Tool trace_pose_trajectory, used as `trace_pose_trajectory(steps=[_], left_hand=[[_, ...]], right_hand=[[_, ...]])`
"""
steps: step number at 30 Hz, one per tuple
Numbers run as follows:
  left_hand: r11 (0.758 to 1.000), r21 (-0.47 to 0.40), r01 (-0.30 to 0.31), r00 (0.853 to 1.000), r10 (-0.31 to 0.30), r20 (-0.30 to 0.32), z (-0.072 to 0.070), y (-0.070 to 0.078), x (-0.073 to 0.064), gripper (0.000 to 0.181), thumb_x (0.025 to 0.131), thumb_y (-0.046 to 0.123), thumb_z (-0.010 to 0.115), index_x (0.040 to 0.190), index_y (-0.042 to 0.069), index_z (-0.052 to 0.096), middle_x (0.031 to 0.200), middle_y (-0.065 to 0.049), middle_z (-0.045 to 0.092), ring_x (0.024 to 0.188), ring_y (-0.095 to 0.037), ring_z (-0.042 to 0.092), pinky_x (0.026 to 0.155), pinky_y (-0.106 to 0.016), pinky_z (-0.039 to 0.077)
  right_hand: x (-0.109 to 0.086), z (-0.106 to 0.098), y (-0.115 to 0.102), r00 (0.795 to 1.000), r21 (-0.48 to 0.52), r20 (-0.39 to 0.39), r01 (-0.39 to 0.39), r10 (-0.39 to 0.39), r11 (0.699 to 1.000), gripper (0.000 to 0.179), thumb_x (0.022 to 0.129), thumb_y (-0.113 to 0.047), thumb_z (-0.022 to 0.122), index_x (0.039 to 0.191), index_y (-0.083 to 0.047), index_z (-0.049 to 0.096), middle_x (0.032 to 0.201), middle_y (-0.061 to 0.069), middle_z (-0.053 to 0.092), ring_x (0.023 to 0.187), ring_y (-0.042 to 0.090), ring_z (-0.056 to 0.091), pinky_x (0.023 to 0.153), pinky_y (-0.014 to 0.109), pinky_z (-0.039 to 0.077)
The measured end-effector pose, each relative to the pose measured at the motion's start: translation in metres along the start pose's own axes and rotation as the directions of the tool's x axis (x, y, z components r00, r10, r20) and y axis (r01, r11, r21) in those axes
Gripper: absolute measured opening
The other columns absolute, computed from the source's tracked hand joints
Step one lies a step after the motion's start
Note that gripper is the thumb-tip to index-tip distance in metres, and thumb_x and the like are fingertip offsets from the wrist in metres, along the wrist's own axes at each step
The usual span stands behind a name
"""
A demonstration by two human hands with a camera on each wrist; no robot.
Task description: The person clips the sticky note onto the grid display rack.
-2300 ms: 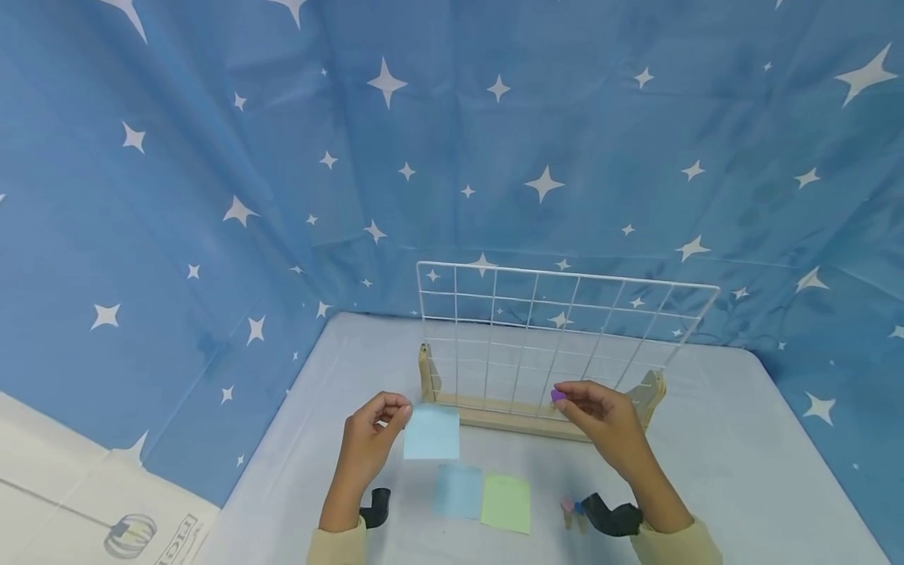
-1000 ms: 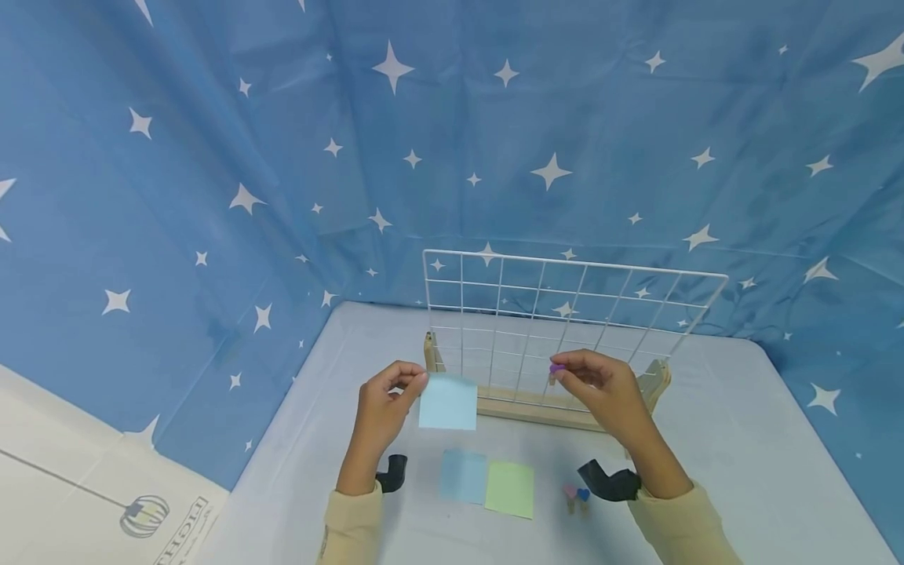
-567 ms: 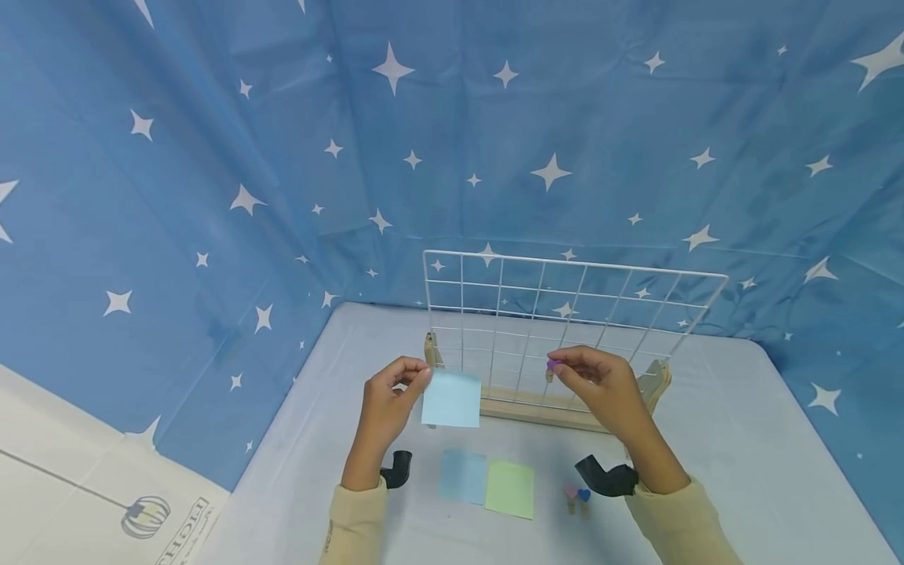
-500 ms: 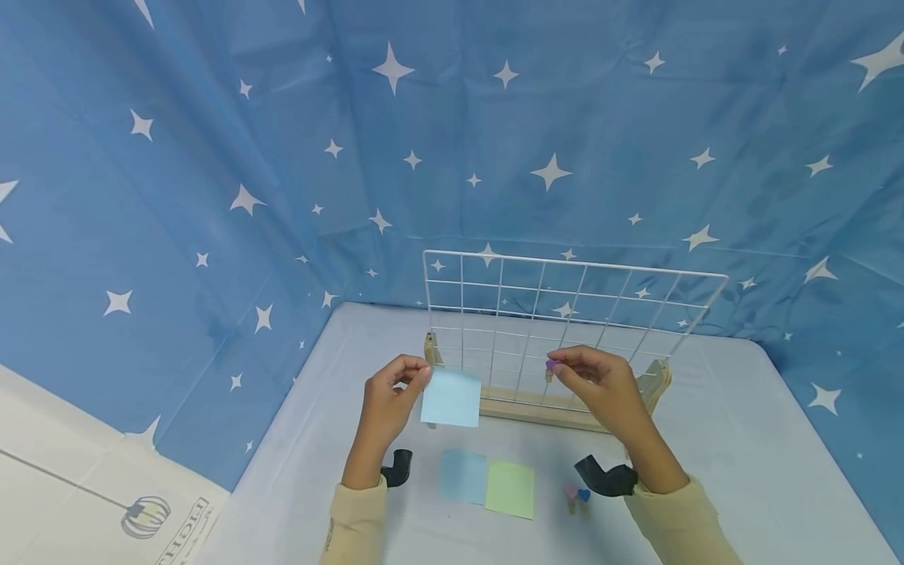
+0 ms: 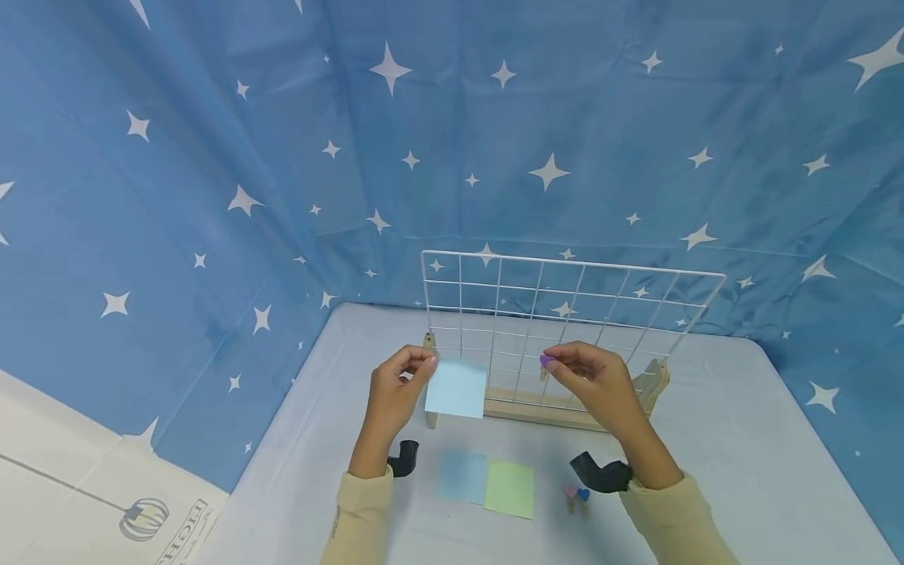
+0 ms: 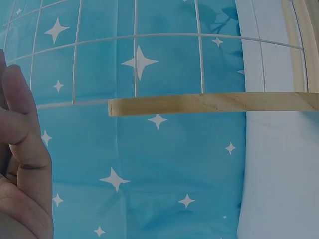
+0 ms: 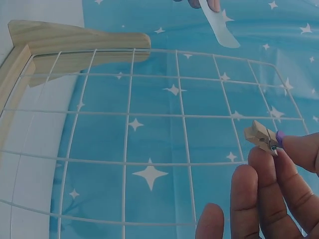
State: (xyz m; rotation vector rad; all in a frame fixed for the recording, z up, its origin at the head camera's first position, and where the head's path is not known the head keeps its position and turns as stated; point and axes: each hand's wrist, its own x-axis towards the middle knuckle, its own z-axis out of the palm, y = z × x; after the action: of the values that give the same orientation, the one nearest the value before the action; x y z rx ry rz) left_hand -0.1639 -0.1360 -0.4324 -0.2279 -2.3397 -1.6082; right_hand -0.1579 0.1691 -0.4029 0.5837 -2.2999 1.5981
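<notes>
Left fingers (image 5: 424, 373) pinch a note's (image 5: 456, 390) corner, right fingers (image 7: 265, 181) a clothespin (image 7: 259, 135).

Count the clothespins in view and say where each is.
3: the purple-topped clothespin pinched in the right hand; the pink-heart clothespin and blue-heart clothespin, side by side on the table.

Pale table (image 5: 741, 439) | wooden-based wire rack (image 5: 540, 413) placed behind | blue sheet (image 5: 462, 476), green sheet (image 5: 510, 490) laid side by side | two heart-topped clips (image 5: 583, 495) laid nearby

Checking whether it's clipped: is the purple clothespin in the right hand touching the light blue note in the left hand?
Apart. The head view shows a clear gap between clothespin and note, grid wires visible through it.
</notes>
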Motion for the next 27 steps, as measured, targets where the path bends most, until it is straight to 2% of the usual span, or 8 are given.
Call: trace_pose_trajectory(steps=[9,19,27], left_hand=[[0.999,-0.018,-0.034,0.999,0.033,-0.009,0.006,0.002,0.006,0.014,0.105,0.021,0.072,0.107,0.007,0.077,0.092,-0.002,0.072,0.091,-0.017,0.064,0.074,-0.026,0.048],[0.997,-0.023,-0.075,0.997,0.075,0.009,0.012,0.006,0.012,0.015,0.106,0.02,0.072,0.105,0.006,0.077,0.091,-0.004,0.072,0.092,-0.019,0.065,0.075,-0.026,0.049],[0.996,-0.033,-0.085,0.996,0.086,0.024,0.015,0.009,0.019,0.016,0.107,0.02,0.071,0.106,0.005,0.077,0.092,-0.005,0.072,0.09,-0.018,0.064,0.076,-0.027,0.047]], right_hand=[[0.005,0.003,0.001,1.0,0.021,0.005,0.023,-0.023,1.0,0.014,0.098,0.011,0.071,0.11,0.009,0.077,0.102,0.024,0.078,0.089,-0.001,0.073,0.083,0.014,0.058],[0.009,0.003,-0.001,1.0,0.017,-0.004,0.021,-0.021,1.0,0.013,0.098,0.009,0.072,0.109,0.008,0.077,0.101,0.022,0.079,0.088,0.006,0.074,0.081,0.015,0.058],[0.015,0.001,-0.004,1.0,0.002,0.003,0.029,-0.029,1.0,0.012,0.098,0.008,0.072,0.109,0.007,0.077,0.1,0.02,0.079,0.088,0.0,0.072,0.078,0.016,0.059]])
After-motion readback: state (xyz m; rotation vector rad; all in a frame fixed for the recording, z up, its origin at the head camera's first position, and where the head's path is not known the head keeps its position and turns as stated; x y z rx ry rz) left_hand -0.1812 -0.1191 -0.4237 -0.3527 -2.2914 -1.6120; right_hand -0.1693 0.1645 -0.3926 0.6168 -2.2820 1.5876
